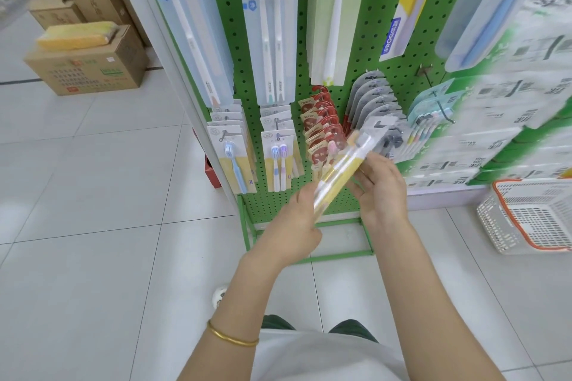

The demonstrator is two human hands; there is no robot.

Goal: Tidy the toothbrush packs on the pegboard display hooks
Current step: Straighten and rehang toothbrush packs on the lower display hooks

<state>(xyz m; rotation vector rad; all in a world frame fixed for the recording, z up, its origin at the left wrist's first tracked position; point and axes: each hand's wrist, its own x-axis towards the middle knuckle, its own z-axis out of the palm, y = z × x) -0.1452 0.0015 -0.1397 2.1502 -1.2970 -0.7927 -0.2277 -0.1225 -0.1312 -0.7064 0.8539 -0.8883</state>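
Both my hands hold one toothbrush pack (pixel 343 164) with a yellow card, tilted with its grey top toward the pegboard (pixel 383 49). My left hand (pixel 301 219) grips its lower end. My right hand (pixel 382 189) pinches its middle from the right. The pack's top lies against a row of grey-topped packs (pixel 371 99) hanging on a low hook. Left of them hang red packs (pixel 323 127), a white two-brush row (pixel 278 145) and a blue-brush row (pixel 230 145). Long packs (pixel 269 25) hang on the upper hooks.
A bare hook (pixel 427 74) sticks out right of the grey row, above pastel packs (pixel 424 124). A white and orange basket (pixel 532 216) stands on the floor at right. Cardboard boxes (pixel 89 62) sit on the tiles at far left. The green stand's base frame (pixel 309 254) lies below my hands.
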